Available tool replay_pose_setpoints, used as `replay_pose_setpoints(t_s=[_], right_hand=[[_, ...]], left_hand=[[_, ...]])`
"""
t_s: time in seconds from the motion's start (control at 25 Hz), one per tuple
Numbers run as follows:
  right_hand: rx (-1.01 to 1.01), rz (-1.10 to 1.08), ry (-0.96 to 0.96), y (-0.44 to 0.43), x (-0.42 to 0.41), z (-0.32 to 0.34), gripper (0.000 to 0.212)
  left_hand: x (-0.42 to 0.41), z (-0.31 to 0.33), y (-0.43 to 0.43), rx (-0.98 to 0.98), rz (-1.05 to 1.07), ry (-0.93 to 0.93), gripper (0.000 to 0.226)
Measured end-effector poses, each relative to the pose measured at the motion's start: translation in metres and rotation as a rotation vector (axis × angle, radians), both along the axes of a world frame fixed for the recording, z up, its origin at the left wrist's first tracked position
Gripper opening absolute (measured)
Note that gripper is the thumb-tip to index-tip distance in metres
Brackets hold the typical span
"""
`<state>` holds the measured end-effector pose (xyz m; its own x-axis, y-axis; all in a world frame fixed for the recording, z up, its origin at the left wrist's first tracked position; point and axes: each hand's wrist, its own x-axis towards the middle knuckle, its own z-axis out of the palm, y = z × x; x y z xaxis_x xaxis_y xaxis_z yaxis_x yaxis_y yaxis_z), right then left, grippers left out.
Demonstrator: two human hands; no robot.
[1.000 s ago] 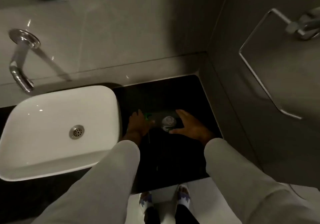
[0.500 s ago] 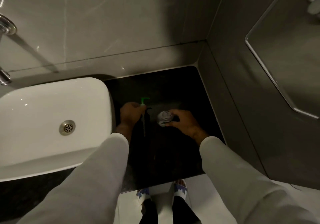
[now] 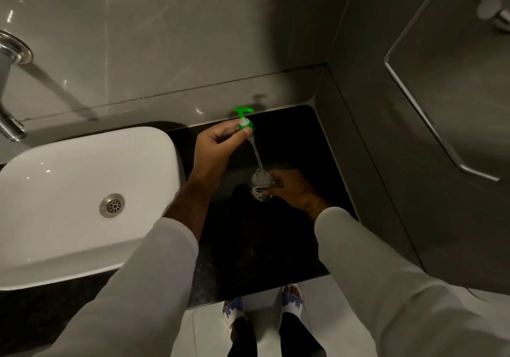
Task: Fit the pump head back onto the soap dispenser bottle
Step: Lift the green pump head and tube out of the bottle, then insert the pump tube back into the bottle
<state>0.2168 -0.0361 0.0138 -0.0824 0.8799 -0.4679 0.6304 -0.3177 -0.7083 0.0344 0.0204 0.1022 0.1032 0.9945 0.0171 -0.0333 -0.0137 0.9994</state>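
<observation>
Left hand (image 3: 214, 146) pinches green plastic pump head (image 3: 245, 120) w/ tube tilted down-right into small clear soap bottle (image 3: 260, 186), which right hand (image 3: 292, 191) clasps upright on black desk (image 3: 303, 141).

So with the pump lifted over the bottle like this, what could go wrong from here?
1. The left hand holds the green pump head high, with its dip tube slanted toward the bottle. The tip may catch the rim instead of entering cleanly.
2. The right hand only pinches the bottle from one side on the dark counter; pushing down off-axis could tip it.
3. The dim light makes the mouth hard to see.
</observation>
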Motion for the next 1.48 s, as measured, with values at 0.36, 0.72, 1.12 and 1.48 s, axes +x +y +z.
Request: replay_pose_setpoints(t_s=[0.36,0.72,1.12,1.48], right_hand=[[-0.022,-0.019,0.021,0.002,0.0,-0.003,0.043],[0.003,-0.048,0.125,-0.001,0.002,0.001,0.044],[0.169,0.15,-0.18,0.012,0.007,-0.012,0.052],[0.206,0.21,-0.284,0.015,0.012,-0.015,0.044]], left_hand=[[0.003,-0.024,-0.004,-0.036,-0.044,0.05,0.032],[0.0,-0.061,-0.027,-0.088,-0.149,0.362,0.035],[0.0,-0.056,-0.024,-0.015,-0.144,0.535,0.036],[-0.005,-0.076,-0.028,-0.057,-0.24,0.55,0.038]])
